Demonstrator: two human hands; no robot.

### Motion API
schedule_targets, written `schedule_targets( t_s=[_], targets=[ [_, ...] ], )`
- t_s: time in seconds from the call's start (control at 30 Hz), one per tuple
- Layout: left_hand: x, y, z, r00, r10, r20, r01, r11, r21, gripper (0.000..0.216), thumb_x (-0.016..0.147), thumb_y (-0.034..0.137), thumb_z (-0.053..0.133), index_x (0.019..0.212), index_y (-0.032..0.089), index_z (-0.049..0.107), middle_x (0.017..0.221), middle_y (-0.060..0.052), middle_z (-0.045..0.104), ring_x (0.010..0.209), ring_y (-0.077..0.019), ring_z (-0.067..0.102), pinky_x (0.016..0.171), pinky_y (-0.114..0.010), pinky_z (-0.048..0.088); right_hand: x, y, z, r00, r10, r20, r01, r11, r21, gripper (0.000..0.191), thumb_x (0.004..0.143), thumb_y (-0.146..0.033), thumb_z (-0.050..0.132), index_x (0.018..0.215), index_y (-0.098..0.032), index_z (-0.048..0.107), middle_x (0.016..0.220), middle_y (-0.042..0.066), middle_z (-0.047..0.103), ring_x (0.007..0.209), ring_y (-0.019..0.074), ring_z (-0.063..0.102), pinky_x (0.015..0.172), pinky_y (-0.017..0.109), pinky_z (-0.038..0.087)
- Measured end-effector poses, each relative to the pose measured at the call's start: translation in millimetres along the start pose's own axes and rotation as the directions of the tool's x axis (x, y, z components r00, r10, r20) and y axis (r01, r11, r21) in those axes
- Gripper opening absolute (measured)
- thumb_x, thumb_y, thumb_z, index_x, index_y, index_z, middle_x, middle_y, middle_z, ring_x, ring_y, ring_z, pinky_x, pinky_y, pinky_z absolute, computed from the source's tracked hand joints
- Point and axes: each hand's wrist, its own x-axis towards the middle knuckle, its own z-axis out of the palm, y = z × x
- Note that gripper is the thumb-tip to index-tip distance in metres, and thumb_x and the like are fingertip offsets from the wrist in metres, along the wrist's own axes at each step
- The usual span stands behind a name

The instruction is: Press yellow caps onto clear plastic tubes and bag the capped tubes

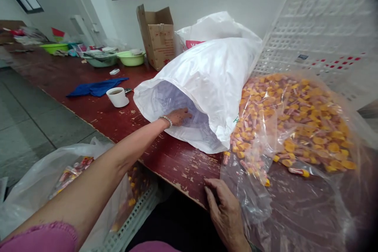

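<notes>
My left hand (178,117), with a beaded bracelet at the wrist, reaches into the mouth of a white woven sack (212,75). Its fingers are partly stretched out near the clear plastic pieces (165,96) inside; the fingertips are hard to make out. On the table's front edge rests my right hand (226,210), thumb apart from the fingers and nothing in it. Beside it on the right, a clear plastic bag (256,201) lies spread out, with a large heap of small yellow-capped pieces (295,114) on and under its film.
A white cup (117,97) of dark liquid stands near a blue cloth (97,87) on the worn red table (177,165). Behind are a cardboard box (161,43) and green basins (131,58). A white crate (319,35) leans at right. Below left is a filled plastic bag (44,177).
</notes>
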Motion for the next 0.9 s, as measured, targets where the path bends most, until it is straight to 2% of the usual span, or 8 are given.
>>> schedule_targets(
  t_s=[0.13,0.3,0.43,0.53,0.7,0.8,0.83,0.9],
  targets=[
    [-2.2,4.0,-0.5,0.998,-0.012,0.063,0.012,1.000,0.001,0.051,0.065,0.007,0.053,0.115,0.018,0.056,0.109,-0.011,0.055,0.079,-0.0191,0.052,0.063,-0.028,0.034,-0.9,-0.8,0.6,1.000,-0.010,0.007,0.010,1.000,0.017,0.016,0.088,-0.014,0.049,0.100,-0.020,0.058,0.090,0.004,0.064,0.084,0.0139,0.063,0.075,0.023,0.051],
    [-25.3,20.4,0.8,0.998,-0.017,0.066,0.019,0.999,-0.033,0.036,0.067,0.017,0.057,0.102,0.013,0.059,0.097,-0.013,0.058,0.084,-0.0238,0.054,0.069,-0.031,0.039,-2.1,-2.7,-0.1,1.000,-0.004,0.012,0.004,1.000,0.022,0.017,0.088,-0.014,0.048,0.100,-0.020,0.058,0.091,0.005,0.065,0.085,0.0146,0.062,0.075,0.025,0.051],
    [-50.6,46.0,4.7,1.000,-0.015,-0.004,0.014,0.995,-0.096,0.028,0.068,0.020,0.057,0.095,0.012,0.059,0.097,-0.013,0.059,0.092,-0.0252,0.053,0.081,-0.034,0.041,-1.0,-3.0,1.3,1.000,0.016,0.010,-0.016,1.000,0.016,0.016,0.087,-0.015,0.048,0.098,-0.020,0.059,0.090,0.005,0.065,0.085,0.0151,0.063,0.076,0.026,0.051],
    [-65.2,71.6,6.1,0.996,-0.028,-0.081,0.014,0.985,-0.171,0.027,0.069,0.021,0.056,0.095,0.014,0.057,0.096,-0.011,0.060,0.094,-0.0244,0.054,0.087,-0.035,0.040,1.2,-4.1,2.5,0.996,0.079,-0.049,-0.078,0.997,0.013,0.018,0.087,-0.018,0.050,0.103,-0.019,0.058,0.094,0.006,0.065,0.083,0.0158,0.063,0.076,0.028,0.052],
    [-82.1,116.8,1.0,0.980,-0.070,-0.187,-0.003,0.932,-0.363,0.032,0.078,0.023,0.052,0.108,0.015,0.052,0.103,-0.008,0.060,0.095,-0.0194,0.056,0.087,-0.030,0.043,10.9,-17.6,1.9,0.975,0.183,-0.126,-0.178,0.983,0.056,0.046,0.086,-0.024,0.051,0.131,-0.017,0.040,0.114,0.013,0.058,0.066,0.0124,0.059,0.064,0.029,0.054],
    [-87.7,134.6,-1.0,0.975,-0.087,-0.205,-0.050,0.812,-0.581,0.034,0.078,0.026,0.056,0.110,0.016,0.052,0.107,-0.008,0.060,0.098,-0.0197,0.056,0.088,-0.030,0.044,26.7,-28.8,0.5,0.984,0.069,-0.164,-0.074,0.997,-0.026,0.055,0.087,-0.030,0.052,0.137,-0.020,0.032,0.133,0.016,0.044,0.103,0.0218,0.058,0.089,0.043,0.050],
    [-88.7,138.1,0.0,0.976,-0.080,-0.201,-0.067,0.773,-0.631,0.033,0.078,0.027,0.057,0.109,0.016,0.053,0.106,-0.007,0.060,0.098,-0.0201,0.056,0.088,-0.031,0.044,33.9,-31.1,0.6,0.987,0.016,-0.162,-0.029,0.997,-0.077,0.056,0.087,-0.032,0.054,0.138,-0.021,0.033,0.139,0.016,0.038,0.118,0.0258,0.049,0.097,0.048,0.043],
    [-89.6,142.1,5.6,0.979,-0.047,-0.199,-0.101,0.737,-0.669,0.030,0.080,0.029,0.056,0.107,0.017,0.055,0.105,-0.007,0.060,0.099,-0.0208,0.055,0.090,-0.033,0.043,48.8,-31.8,2.4,0.992,-0.049,-0.114,0.029,0.985,-0.170,0.056,0.085,-0.036,0.057,0.135,-0.022,0.038,0.144,0.015,0.031,0.131,0.0306,0.034,0.105,0.055,0.033]
  ],
)
